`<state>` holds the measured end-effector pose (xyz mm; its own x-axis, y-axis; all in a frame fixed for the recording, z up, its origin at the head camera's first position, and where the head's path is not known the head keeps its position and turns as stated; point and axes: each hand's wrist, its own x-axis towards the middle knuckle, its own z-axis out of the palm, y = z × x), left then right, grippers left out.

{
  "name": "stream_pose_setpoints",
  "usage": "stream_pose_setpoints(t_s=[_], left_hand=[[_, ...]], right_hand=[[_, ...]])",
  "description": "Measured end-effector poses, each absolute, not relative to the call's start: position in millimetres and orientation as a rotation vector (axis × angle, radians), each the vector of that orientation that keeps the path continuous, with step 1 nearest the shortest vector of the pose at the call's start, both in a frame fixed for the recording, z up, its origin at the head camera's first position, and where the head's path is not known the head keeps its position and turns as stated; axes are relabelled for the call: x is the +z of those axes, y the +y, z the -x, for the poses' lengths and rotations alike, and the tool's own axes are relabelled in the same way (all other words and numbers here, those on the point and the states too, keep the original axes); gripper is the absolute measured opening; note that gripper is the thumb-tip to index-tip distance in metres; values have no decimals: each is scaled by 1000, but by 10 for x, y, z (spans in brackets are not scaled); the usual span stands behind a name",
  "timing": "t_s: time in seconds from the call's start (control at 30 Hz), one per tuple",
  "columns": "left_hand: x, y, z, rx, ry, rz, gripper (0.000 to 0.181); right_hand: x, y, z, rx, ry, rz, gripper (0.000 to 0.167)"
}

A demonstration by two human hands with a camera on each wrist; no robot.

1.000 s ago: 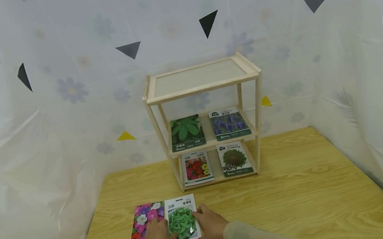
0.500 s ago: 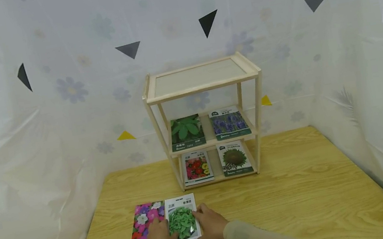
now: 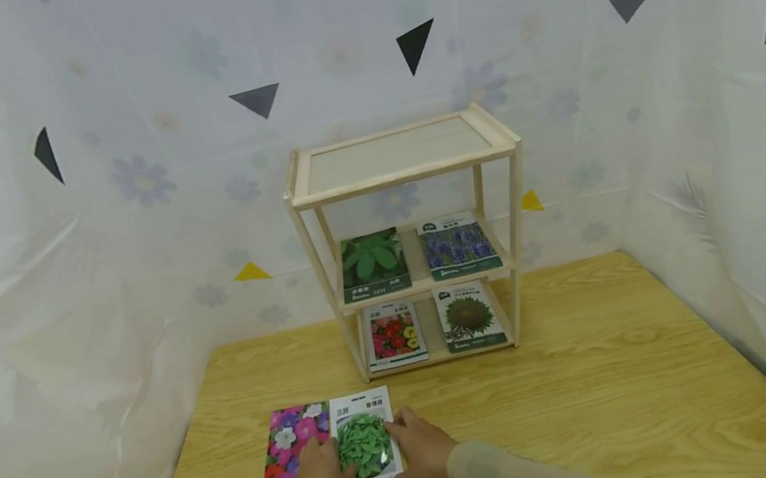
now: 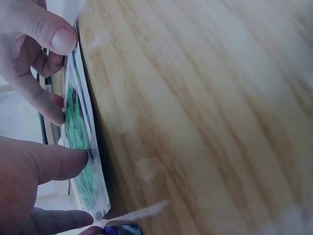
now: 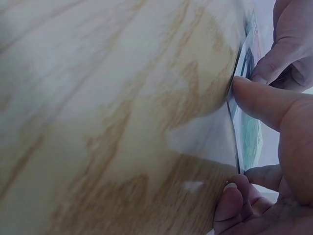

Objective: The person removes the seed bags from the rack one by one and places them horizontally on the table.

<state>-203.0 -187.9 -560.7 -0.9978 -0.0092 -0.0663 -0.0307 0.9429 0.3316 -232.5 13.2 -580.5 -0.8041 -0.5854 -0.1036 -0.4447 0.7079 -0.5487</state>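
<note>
A seed packet with green leaves (image 3: 366,443) lies flat near the table's front, its left side against a seed packet with pink and purple flowers (image 3: 299,429). My left hand (image 3: 322,476) rests across where the two meet, its thumb on the green-leaf packet's lower part. My right hand (image 3: 421,448) touches the right edge of that packet, thumb near its lower corner and index finger higher up. In the left wrist view, the left thumb and a finger lie against the green-leaf packet (image 4: 80,132). In the right wrist view, the right hand's other fingers (image 5: 234,200) are bent at the packet's edge.
Behind the hands stands a wooden shelf rack (image 3: 406,176). Its middle level bears a green-leaf packet (image 3: 373,262) and a purple-flower packet (image 3: 458,246). Below are a red-and-yellow-flower packet (image 3: 395,334) and a sunflower packet (image 3: 469,316). Patterned sheeting (image 3: 172,249) encloses the table (image 3: 588,374).
The pink-flower packet has shifted very slightly to the right, toward the green-leaf packet, with the left hand on it. The right hand has stayed nearly still.
</note>
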Motion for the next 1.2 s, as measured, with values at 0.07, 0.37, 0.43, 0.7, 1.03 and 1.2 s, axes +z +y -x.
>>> stream_pose_setpoints(t_s=[0.07, 0.37, 0.43, 0.7, 1.03, 1.2], left_hand=[[-5608, -1881, 2026, 520, 3037, 29, 59], [-5612, -1901, 2035, 540, 3060, 28, 58], [-5611, -1906, 2035, 545, 3070, 20, 58], [-5596, -1918, 2031, 580, 3091, 14, 59], [-5436, -1858, 2054, 674, 3110, -30, 54], [-5262, -1795, 2075, 765, 3130, -111, 52]], right_hand=[[-5810, 133, 2326, -747, 2648, 822, 91], [-5840, 144, 2348, -769, 2648, 835, 91], [-5845, 147, 2350, -779, 2646, 834, 91], [-5836, 159, 2350, -832, 2622, 785, 89], [-5751, 311, 2344, -969, 2582, 667, 77], [-5622, 500, 2411, -1109, 2549, 629, 71]])
